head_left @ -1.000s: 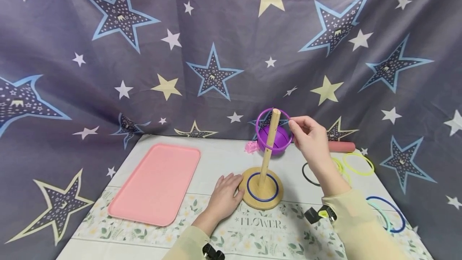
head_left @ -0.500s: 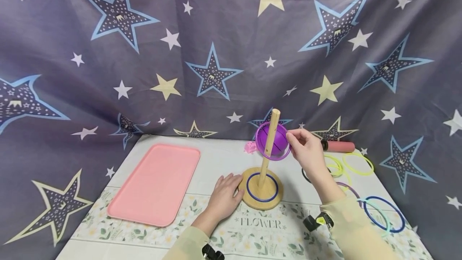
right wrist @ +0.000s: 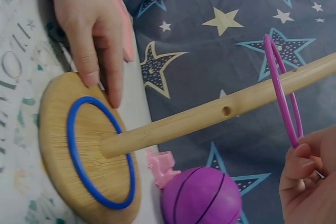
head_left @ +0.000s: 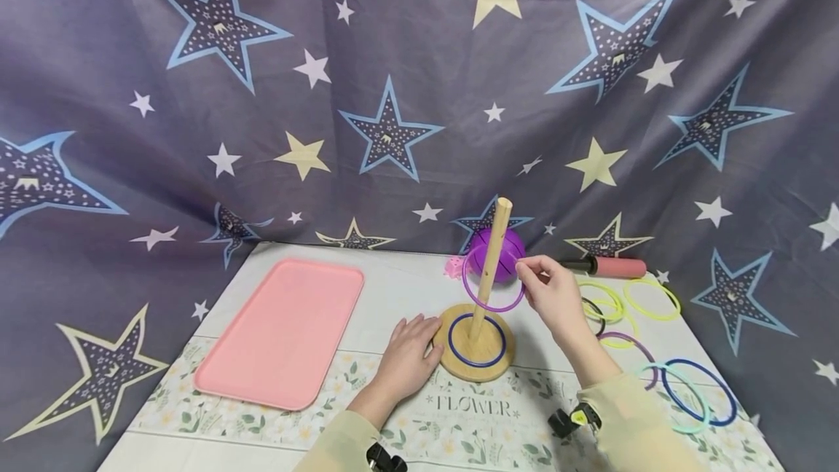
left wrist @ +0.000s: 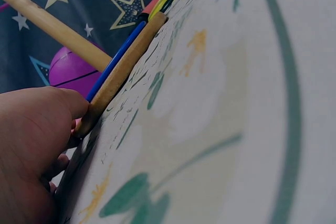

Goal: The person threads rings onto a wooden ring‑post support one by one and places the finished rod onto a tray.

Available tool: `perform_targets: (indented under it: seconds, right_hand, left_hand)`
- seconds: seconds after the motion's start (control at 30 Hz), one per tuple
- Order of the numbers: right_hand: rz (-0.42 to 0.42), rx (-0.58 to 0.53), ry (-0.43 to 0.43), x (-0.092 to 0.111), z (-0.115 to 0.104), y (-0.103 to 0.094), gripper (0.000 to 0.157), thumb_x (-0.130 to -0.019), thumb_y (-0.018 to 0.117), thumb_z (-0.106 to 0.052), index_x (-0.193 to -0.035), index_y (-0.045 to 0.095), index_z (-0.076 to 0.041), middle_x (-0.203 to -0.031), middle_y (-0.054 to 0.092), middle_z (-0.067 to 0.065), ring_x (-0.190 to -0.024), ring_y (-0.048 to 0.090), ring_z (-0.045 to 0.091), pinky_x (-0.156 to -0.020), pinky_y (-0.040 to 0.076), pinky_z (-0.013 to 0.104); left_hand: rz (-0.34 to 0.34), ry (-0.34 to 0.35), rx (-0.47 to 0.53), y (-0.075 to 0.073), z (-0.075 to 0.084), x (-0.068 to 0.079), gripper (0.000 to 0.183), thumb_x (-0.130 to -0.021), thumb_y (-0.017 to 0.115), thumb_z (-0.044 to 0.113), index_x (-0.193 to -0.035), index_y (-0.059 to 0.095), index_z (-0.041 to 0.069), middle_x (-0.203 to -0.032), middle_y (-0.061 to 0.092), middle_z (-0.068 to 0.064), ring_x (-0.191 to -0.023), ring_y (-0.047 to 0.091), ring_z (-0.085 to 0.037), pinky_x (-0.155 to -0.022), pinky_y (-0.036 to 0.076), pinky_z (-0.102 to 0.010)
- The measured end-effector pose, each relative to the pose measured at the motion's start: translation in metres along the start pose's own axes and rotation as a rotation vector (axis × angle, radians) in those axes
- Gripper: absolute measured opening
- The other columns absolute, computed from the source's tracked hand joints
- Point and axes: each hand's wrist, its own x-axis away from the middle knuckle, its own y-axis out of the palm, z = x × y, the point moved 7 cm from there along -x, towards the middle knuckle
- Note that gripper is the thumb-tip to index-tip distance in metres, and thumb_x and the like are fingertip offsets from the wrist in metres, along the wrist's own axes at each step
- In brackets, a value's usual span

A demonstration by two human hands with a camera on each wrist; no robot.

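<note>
My right hand (head_left: 549,294) pinches a thin purple ring (head_left: 493,310) between thumb and fingers. In the right wrist view the purple ring (right wrist: 283,95) encircles the wooden post (right wrist: 226,109), part of the way up. The post rises from a round wooden base (head_left: 477,371), where a blue ring (head_left: 452,333) lies flat around its foot. My left hand (head_left: 408,359) rests at the left edge of that base, fingers extended; in the left wrist view the thumb of my left hand (left wrist: 39,135) touches the base's rim (left wrist: 126,66).
A pink tray (head_left: 282,333) lies to the left. Behind the post sit a purple ball (head_left: 511,250) and a small pink object (head_left: 455,266). At right are a pump with a pink barrel (head_left: 619,266), yellow rings (head_left: 655,317), a dark blue ring (head_left: 721,421) and a mint ring (head_left: 684,430).
My right hand has moved down, bringing the purple ring from the top of the post to lower along it. The left hand has stayed at the base.
</note>
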Motion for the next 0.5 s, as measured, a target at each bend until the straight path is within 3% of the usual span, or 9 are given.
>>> perform_targets:
  seconds: [0.5]
  right_hand:
    - [-0.032, 0.047, 0.053, 0.019, 0.045, 0.014, 0.013, -0.108, 0.073, -0.01, -0.105, 0.075, 0.002, -0.068, 0.059, 0.004, -0.056, 0.051, 0.007, -0.048, 0.041, 0.018]
  left_hand:
    - [0.008, 0.012, -0.012, 0.001, -0.002, 0.001, 0.053, -0.112, 0.064, 0.028, -0.158, 0.058, 0.003, -0.162, 0.058, -0.015, -0.157, 0.044, -0.039, -0.134, 0.02, -0.063]
